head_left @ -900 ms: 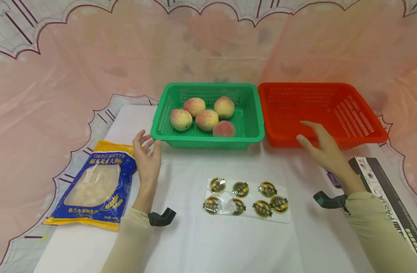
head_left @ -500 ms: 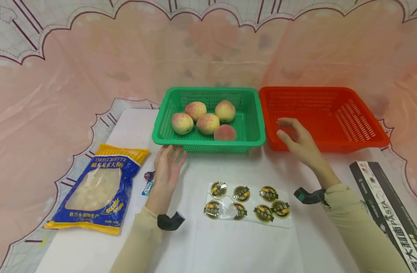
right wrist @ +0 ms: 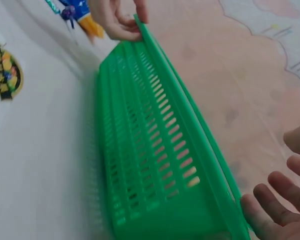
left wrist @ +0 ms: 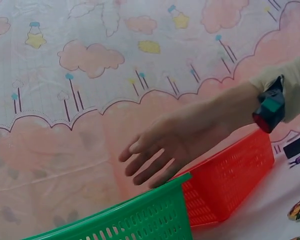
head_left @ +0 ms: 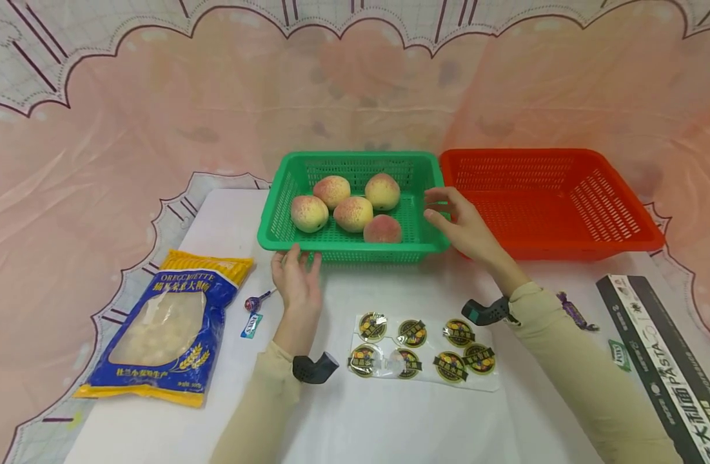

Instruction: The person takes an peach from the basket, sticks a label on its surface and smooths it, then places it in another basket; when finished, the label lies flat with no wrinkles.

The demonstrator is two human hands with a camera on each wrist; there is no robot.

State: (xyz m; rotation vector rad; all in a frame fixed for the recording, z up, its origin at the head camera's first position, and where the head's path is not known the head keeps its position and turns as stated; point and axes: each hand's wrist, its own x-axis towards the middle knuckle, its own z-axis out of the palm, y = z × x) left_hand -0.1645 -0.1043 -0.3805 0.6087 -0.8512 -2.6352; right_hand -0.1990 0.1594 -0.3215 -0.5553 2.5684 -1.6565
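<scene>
In the head view a green plastic basket [head_left: 355,247] holds several peaches [head_left: 353,214]. My left hand [head_left: 299,287] is at its front rim near the left corner; in the right wrist view the fingers of this left hand [right wrist: 116,20] lie on both sides of the rim. My right hand [head_left: 462,225] hovers at the basket's right end, fingers spread and slightly bent, over the rim. The right wrist view shows its fingertips beside the rim, and whether they touch is unclear. A red basket [head_left: 554,246] stands directly to the right.
A bag of orecchiette pasta [head_left: 160,325] lies left, near a lollipop [head_left: 253,304] and a small wrapped candy [head_left: 251,325]. A sticker sheet [head_left: 424,351] lies at centre front. On the right are a purple-wrapped candy [head_left: 575,312], a green-wrapped candy [head_left: 619,355] and a long black pasta box [head_left: 662,367].
My left hand has moved right from beside the pasta bag to the green basket's front rim. My right hand has moved left from the red basket to the green basket's right end.
</scene>
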